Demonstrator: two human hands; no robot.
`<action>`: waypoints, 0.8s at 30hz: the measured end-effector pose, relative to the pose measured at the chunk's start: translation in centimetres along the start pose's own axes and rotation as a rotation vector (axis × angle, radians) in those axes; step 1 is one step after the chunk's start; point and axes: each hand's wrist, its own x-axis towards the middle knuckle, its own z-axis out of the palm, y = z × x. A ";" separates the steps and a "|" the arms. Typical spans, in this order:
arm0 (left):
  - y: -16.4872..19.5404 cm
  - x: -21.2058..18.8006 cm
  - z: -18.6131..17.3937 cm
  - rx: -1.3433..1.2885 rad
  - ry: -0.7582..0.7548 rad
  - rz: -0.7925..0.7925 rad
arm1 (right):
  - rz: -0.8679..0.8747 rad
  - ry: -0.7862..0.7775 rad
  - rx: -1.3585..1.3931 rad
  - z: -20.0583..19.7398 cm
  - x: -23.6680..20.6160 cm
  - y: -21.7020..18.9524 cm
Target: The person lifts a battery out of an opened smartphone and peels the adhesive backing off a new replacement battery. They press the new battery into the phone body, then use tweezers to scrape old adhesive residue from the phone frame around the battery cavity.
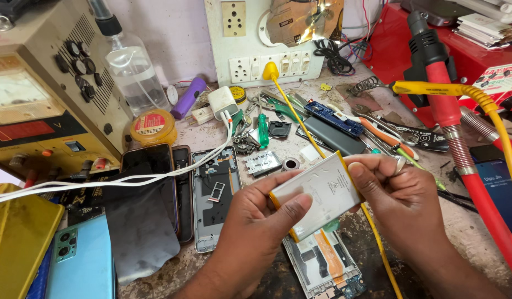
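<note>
A: Bench (322, 105) first: it is crowded because everything sits within arm's reach. The power supply (40, 94) stands at the far left with its dials facing the person. The red hot-air tool (450, 111) leans at the right, its nozzle pointing up and away from the parts.

B: And the phones?

A: An open phone frame (214, 194) lies flat, inside up, beside two dark phones (162, 182). Another opened phone (322, 266) lies just below the hands, likely so its cavity stays exposed.

B: What do the hands do?

A: Both pinch the battery (322, 191), a flat silver pouch with yellow edges, held in the air above that opened phone. The left hand (256, 221) grips its lower left corner, thumb on top. The right hand (400, 194) pinches the upper right edge. Held by the edges, its face stays readable.

B: Smaller things?

A: A green screwdriver (262, 130) and a small metal shield (262, 163) lie near the frame, and a white cable (156, 174) runs across the dark phones.
</note>
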 end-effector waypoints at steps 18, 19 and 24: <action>-0.3 0.4 -0.4 0.122 0.024 0.035 | 0.204 -0.381 0.205 -0.1 0.0 -0.6; -0.1 0.3 -0.3 0.092 0.027 0.033 | 0.121 -0.341 0.206 -0.2 0.1 -0.7; -0.1 0.0 0.5 -0.094 0.052 0.042 | -0.354 0.121 -0.143 0.2 -0.8 -1.0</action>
